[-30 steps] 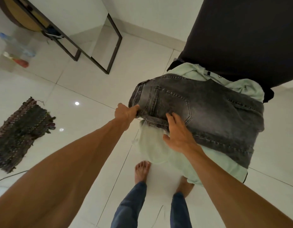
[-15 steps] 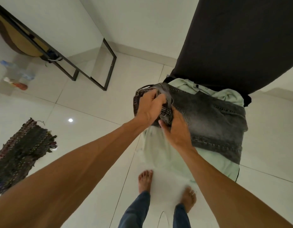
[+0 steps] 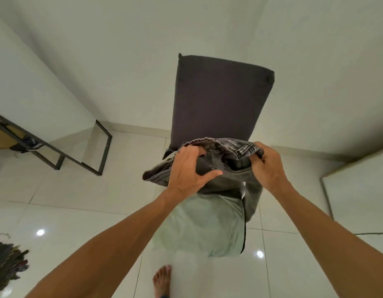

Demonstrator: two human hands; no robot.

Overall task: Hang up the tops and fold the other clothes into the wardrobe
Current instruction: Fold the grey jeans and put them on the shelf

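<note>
Grey washed denim jeans (image 3: 227, 179) are bunched up in front of a dark chair back (image 3: 220, 100). My left hand (image 3: 190, 168) grips the left side of the jeans' waistband, thumb spread over the fabric. My right hand (image 3: 267, 166) is closed on the right side of the waistband. A pale green garment (image 3: 203, 226) lies under the jeans on the chair seat and hangs over its front edge. One jeans leg (image 3: 252, 203) droops at the right.
A black metal frame (image 3: 85, 158) of a table stands at the left by the wall. A dark woven rug (image 3: 8, 265) lies at the lower left. A white panel's edge (image 3: 328, 196) is at the right. My bare foot (image 3: 162, 280) stands on glossy white tiles.
Both hands moved from the jeans lying flat to gripping the waistband and lifted it off the pile. The view tilted upward, showing the whole chair back.
</note>
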